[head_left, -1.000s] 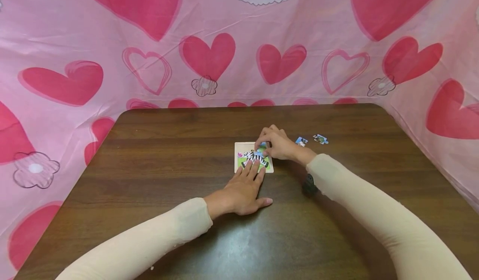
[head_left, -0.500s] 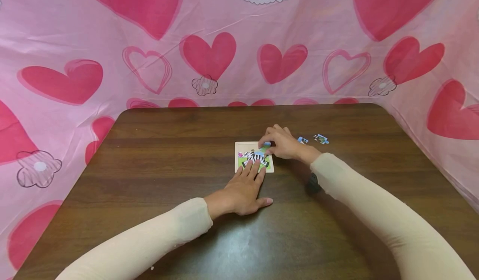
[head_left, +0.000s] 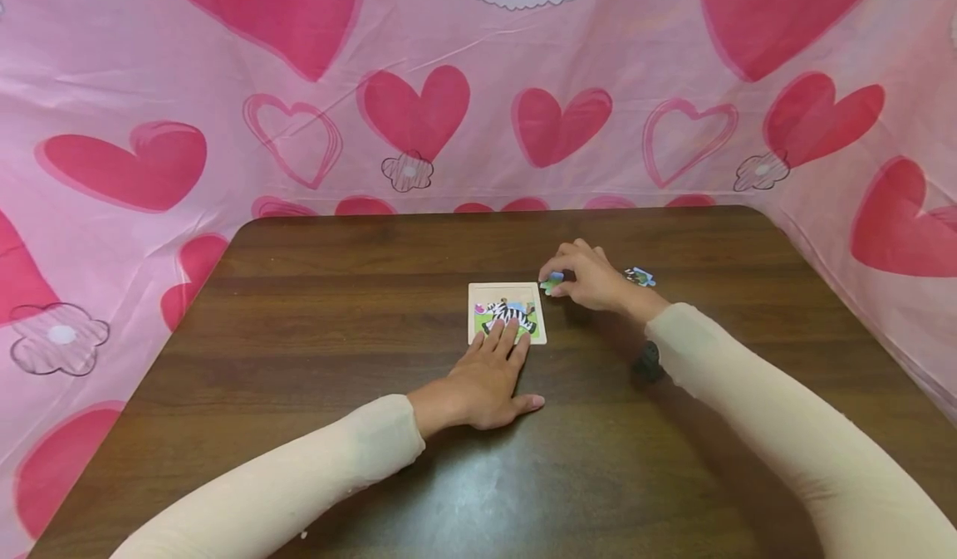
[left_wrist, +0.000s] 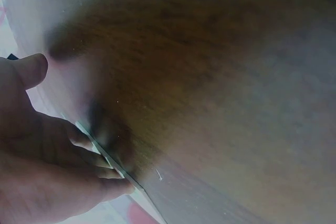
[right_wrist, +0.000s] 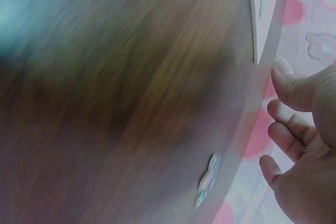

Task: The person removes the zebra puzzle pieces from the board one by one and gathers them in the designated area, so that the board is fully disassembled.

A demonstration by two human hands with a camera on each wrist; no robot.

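A square light-wood puzzle frame point(head_left: 473, 314) with a zebra picture point(head_left: 511, 313) lies on the table. My left hand point(head_left: 486, 379) rests flat with spread fingertips on its lower edge; the left wrist view shows this hand point(left_wrist: 52, 166) against the thin board edge point(left_wrist: 142, 192). Just off the board's upper right corner, my right hand point(head_left: 586, 277) pinches a green and blue puzzle piece point(head_left: 552, 284) between thumb and fingers. In the right wrist view the hand point(right_wrist: 310, 124) is beside the board point(right_wrist: 255, 30), its piece seen edge-on.
A loose puzzle piece point(head_left: 640, 277) lies right of my right hand, and one piece point(right_wrist: 208, 179) shows on the table in the right wrist view. The brown wooden table point(head_left: 359, 318) ends at a pink heart-patterned cloth point(head_left: 568, 36) behind and at the sides.
My right hand has lifted the green and blue piece from the board's upper right part and moved right with it, covering a loose piece seen earlier. My left hand has stayed in place.
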